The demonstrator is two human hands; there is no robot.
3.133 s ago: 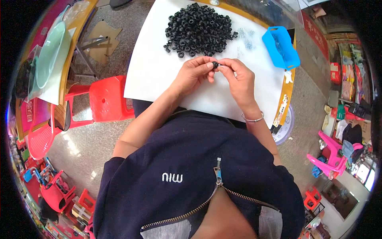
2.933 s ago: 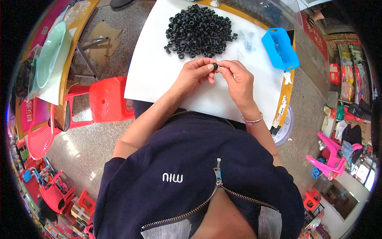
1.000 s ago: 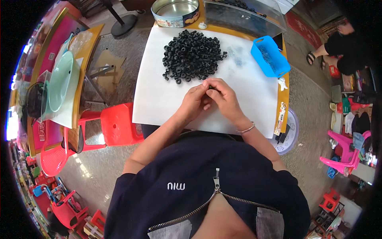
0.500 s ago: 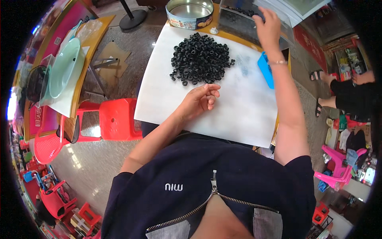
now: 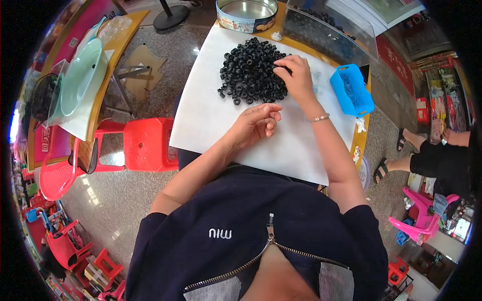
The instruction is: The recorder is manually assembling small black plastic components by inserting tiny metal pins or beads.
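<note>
A heap of small black hollow ring-like pieces [image 5: 251,70] lies on a white sheet [image 5: 216,130] that covers the table. My left hand [image 5: 257,123] rests just in front of the heap, palm turned inward. Its fingers are curled and drawn close to the thumb; whatever they hold, if anything, is too small to make out. Over the right edge of the heap is my right hand [image 5: 297,79], its thumb and fingertips a little apart and pointing at the black pieces. Nothing shows between those fingertips.
Behind the heap stand a round metal tin [image 5: 247,19] and a clear bin [image 5: 326,32] with black pieces inside. A blue plastic basket [image 5: 352,93] sits at the table's right. To the left are a red stool [image 5: 145,145] and a green basin [image 5: 83,75]; another person's legs [image 5: 401,163] show at right.
My right hand has come back from above the clear bin, moving left and nearer to the heap. The blue basket now shows in full. My left hand has barely moved.
</note>
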